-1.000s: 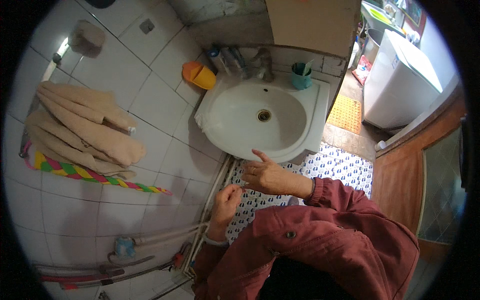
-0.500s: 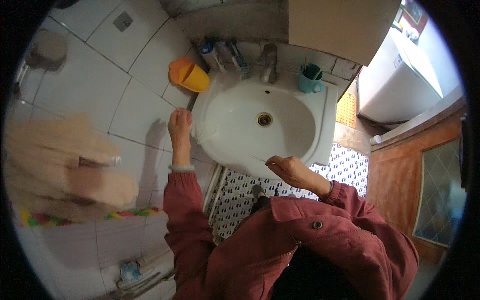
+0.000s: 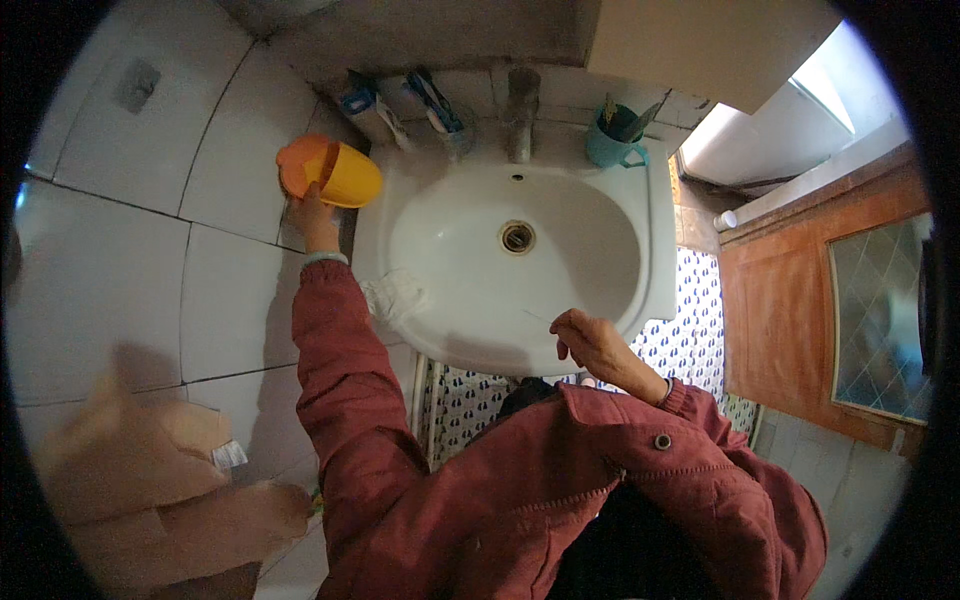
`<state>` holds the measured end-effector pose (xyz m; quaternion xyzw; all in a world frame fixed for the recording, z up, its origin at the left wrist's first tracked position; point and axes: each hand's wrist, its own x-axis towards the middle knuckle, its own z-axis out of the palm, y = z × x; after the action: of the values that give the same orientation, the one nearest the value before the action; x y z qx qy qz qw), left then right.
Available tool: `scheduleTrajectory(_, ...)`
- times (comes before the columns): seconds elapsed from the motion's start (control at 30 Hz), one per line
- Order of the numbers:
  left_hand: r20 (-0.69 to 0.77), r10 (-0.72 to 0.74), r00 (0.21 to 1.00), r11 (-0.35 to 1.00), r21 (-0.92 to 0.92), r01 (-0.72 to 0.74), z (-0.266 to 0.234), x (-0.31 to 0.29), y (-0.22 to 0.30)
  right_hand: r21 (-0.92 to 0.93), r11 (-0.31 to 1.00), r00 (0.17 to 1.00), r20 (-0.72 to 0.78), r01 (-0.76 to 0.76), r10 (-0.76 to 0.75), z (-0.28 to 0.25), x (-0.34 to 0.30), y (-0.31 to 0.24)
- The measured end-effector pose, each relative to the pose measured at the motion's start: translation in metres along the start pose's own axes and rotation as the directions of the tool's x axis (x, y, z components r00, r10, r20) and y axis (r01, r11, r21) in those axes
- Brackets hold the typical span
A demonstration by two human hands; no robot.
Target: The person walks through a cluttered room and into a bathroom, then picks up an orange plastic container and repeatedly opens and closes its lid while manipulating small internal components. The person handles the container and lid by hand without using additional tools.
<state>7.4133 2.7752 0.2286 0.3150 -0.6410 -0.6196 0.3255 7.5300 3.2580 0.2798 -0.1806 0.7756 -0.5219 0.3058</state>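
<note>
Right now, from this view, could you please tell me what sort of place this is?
It looks like a home washroom or bathroom: there is a white washbasin with a faucet, a teal mug on the basin's back corner, and a tiled wall alongside.

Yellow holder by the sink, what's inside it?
In the yellow holder, only part of a shaded inner wall shows. Anything deeper is covered by its front, and the left hand overlaps its edge.
</note>
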Motion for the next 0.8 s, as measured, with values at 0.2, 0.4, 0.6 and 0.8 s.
scheduleTrajectory(0.2, 0.096, 0.059, 0.994, 0.982, -0.182, -0.041, 0.006, -0.050, 0.047, 0.060, 0.998, 0.997, -0.070, -0.016, 0.020, -0.008, 0.015, -0.008)
scheduleTrajectory(0.4, 0.322, 0.140, 0.937, 0.979, 0.098, -0.180, 0.008, -0.161, 0.120, 0.184, 0.979, 0.988, -0.143, 0.087, -0.061, -0.060, 0.021, -0.033)
scheduleTrajectory(0.6, 0.472, 0.069, 0.879, 0.987, 0.097, -0.130, 0.025, -0.255, 0.158, 0.261, 0.935, 0.965, -0.166, 0.240, -0.202, -0.105, -0.009, -0.053)
scheduleTrajectory(0.8, 0.651, 0.026, 0.758, 0.995, 0.058, -0.084, 0.040, -0.320, 0.186, 0.189, 0.924, 0.936, -0.190, 0.332, -0.298, -0.150, -0.042, -0.034)
